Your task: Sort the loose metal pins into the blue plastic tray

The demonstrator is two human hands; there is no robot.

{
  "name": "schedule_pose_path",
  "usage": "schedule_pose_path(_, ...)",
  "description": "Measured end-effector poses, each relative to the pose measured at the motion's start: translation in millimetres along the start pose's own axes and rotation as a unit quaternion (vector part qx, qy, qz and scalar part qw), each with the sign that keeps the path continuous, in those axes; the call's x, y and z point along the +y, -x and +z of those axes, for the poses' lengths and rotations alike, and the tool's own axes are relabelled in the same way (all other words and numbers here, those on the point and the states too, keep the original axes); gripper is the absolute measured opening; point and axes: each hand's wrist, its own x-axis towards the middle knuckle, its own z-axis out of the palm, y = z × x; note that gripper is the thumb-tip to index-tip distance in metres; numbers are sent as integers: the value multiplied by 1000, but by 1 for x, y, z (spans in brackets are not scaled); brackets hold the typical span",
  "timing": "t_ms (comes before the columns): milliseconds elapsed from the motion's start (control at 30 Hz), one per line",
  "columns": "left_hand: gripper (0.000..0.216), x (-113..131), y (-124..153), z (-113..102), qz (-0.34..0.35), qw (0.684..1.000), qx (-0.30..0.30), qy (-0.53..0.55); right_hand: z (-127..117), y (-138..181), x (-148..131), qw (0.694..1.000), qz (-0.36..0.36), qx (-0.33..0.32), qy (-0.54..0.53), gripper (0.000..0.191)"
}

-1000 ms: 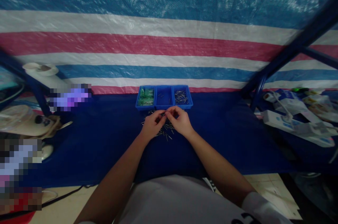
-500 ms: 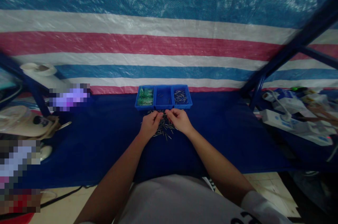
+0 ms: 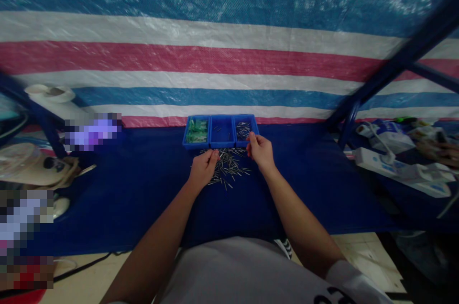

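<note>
A loose pile of thin metal pins (image 3: pixel 227 165) lies on the dark blue tabletop. At the pile's left side my left hand (image 3: pixel 205 166) is closed, thumb against the fingers; what it pinches is too small to make out. My right hand (image 3: pixel 261 150) is closed in a pinch by the front edge of the right blue bin (image 3: pixel 253 124), which holds several similar pins. Whatever sits between its fingertips cannot be made out. The middle blue bin (image 3: pixel 222 137) has a few pins in it. Green and clear small pieces (image 3: pixel 197 129) fill the left bin.
A striped plastic sheet (image 3: pixel 229 60) hangs behind the table. On the right lie a white power strip (image 3: pixel 401 172) and plastic bags; a blue metal brace (image 3: pixel 373 74) slants above them. To the left are a white roll (image 3: pixel 53 103) and a beige container (image 3: pixel 28 165).
My right hand has moved right, away from my left hand, to the front of the right bin. More of the pin pile shows now. My left hand stays nearly still.
</note>
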Motion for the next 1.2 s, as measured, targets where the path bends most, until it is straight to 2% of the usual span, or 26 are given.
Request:
schedule_pose_path(100,39,0,0,0,3,1000,4,-2,3,2,0,999,-30,-14,26,47)
schedule_pose_path(167,39,0,0,0,6,1000,7,-7,3,6,-2,992,-70,-30,99,40)
schedule_pose_path(267,39,0,0,-1,12,1000,6,-12,2,14,-8,955,-119,-70,262,28)
schedule_pose_path(367,38,0,0,-1,12,1000,6,-14,1,20,-12,908,-112,-81,395,18)
schedule_pose_path(467,38,0,0,-1,7,1000,7,-11,1,22,-12,878,-96,-95,459,18)
schedule_pose_path(733,37,1,-1,-1,12,1000,5,-14,3,23,-10,868,-108,-107,474,12)
schedule_pose_path(1067,36,1,0,1,19,1000,4,-22,5,29,-18,851,-66,-120,507,15)
schedule_pose_path(1133,32,0,0,2,17,1000,9,-20,6,29,-20,862,-74,-116,488,16)
schedule_pose_path(1200,27,-2,-1,4,9,1000,17,-14,6,30,-21,886,-91,-124,438,17)
